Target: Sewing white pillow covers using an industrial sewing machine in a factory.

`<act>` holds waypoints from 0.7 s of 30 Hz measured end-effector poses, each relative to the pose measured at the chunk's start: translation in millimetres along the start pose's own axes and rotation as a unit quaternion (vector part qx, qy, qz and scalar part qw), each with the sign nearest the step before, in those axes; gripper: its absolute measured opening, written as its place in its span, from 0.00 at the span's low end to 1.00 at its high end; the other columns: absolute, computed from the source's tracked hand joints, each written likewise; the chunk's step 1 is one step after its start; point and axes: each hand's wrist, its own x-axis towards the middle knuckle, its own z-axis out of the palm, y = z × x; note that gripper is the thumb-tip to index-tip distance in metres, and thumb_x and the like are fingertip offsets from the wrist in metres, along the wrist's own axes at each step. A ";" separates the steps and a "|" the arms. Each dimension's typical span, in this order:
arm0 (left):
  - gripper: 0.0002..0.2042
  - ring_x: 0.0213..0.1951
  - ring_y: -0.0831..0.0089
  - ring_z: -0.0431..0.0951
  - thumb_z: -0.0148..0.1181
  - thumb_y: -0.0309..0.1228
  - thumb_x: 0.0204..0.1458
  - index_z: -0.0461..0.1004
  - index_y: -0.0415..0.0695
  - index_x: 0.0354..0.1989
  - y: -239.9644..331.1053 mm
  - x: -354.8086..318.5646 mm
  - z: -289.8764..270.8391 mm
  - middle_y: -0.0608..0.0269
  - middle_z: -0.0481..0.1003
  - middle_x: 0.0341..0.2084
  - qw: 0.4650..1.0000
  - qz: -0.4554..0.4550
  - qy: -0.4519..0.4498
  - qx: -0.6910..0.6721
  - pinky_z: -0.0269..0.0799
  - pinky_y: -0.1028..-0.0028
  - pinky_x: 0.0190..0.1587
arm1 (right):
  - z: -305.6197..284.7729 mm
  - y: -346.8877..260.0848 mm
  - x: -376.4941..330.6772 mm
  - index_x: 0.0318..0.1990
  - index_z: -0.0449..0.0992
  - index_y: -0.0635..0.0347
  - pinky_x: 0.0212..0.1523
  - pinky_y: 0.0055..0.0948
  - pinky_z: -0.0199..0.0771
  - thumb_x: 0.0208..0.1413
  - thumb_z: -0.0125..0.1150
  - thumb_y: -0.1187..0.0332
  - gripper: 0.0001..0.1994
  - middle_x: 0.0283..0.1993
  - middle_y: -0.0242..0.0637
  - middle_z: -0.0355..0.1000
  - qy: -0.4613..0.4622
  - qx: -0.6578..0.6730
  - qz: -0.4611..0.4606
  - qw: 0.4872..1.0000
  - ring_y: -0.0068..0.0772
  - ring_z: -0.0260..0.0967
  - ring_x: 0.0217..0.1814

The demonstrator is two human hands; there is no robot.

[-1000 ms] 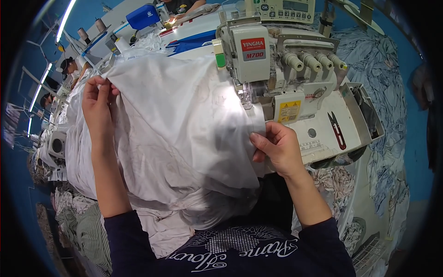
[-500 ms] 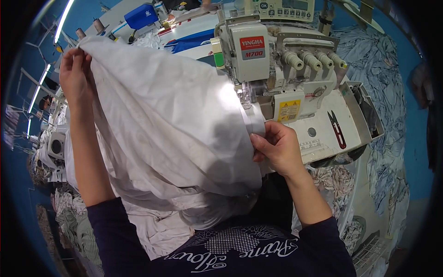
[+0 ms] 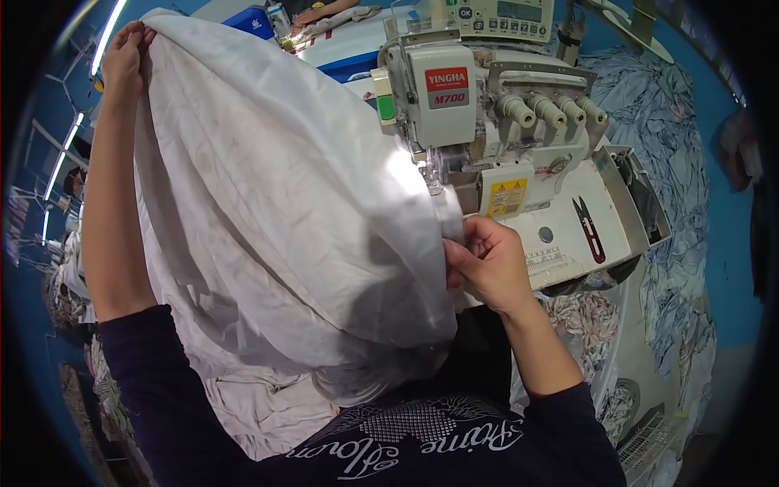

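A large white cloth spreads from the upper left across to the overlock sewing machine. High at the far left, my left hand pinches a corner of it with the arm stretched out. My right hand grips the cloth's right edge between thumb and fingers, just in front of the presser foot. A narrow white band shows along that edge and runs up to the foot. The machine's lamp lights the cloth there; the needle itself is hard to make out. The cloth's lower part hangs in folds over my lap.
Red-handled thread snips lie on the machine bed, beside an open metal box. Bunched bluish fabric hangs at the right. A control panel stands behind the machine. Another person's hand rests at the far table.
My left hand has moved up and outward, lifting the cloth's corner and spreading it wider. My right hand stays by the presser foot, still holding the edge.
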 end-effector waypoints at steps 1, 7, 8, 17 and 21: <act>0.08 0.34 0.74 0.76 0.49 0.22 0.56 0.71 0.37 0.42 -8.2 7.7 -5.1 0.59 0.74 0.34 1.000 -0.002 0.002 -0.002 0.72 0.81 0.43 | -0.8 1.3 -0.4 0.32 0.70 0.66 0.18 0.15 0.66 0.52 0.59 0.74 0.05 0.20 0.29 0.69 0.000 -0.011 -0.008 1.000 0.16 0.65 0.16; 0.14 0.38 0.53 0.76 0.47 0.38 0.50 0.76 0.42 0.33 -125.0 -8.3 -103.8 0.46 0.76 0.32 0.595 0.159 -0.247 0.749 0.70 0.59 0.39 | 4.9 6.3 2.8 0.27 0.69 0.64 0.17 0.15 0.60 0.51 0.60 0.74 0.07 0.15 0.26 0.66 0.014 -0.042 -0.043 0.998 0.13 0.62 0.16; 0.14 0.38 0.51 0.76 0.50 0.39 0.47 0.77 0.41 0.30 -143.7 -67.9 -77.4 0.48 0.76 0.32 0.719 0.017 -0.155 0.678 0.70 0.57 0.41 | 2.0 8.6 1.3 0.26 0.69 0.64 0.17 0.14 0.59 0.51 0.60 0.74 0.06 0.15 0.26 0.65 0.042 -0.038 -0.035 0.998 0.13 0.62 0.16; 0.08 0.34 0.54 0.75 0.50 0.26 0.44 0.78 0.41 0.24 -189.4 -196.4 -138.7 0.48 0.75 0.28 0.838 -0.003 -0.109 0.535 0.69 0.62 0.39 | 18.2 -0.3 -4.1 0.26 0.68 0.63 0.19 0.14 0.60 0.53 0.56 0.77 0.05 0.19 0.30 0.69 0.052 -0.037 -0.043 0.997 0.15 0.62 0.16; 0.08 0.33 0.54 0.75 0.49 0.24 0.44 0.77 0.39 0.22 -183.3 -198.9 -145.5 0.49 0.75 0.27 0.866 0.003 -0.086 0.492 0.69 0.64 0.39 | 17.0 3.1 -4.8 0.27 0.68 0.63 0.18 0.14 0.60 0.53 0.56 0.76 0.05 0.19 0.29 0.68 0.051 -0.037 -0.050 0.997 0.14 0.61 0.15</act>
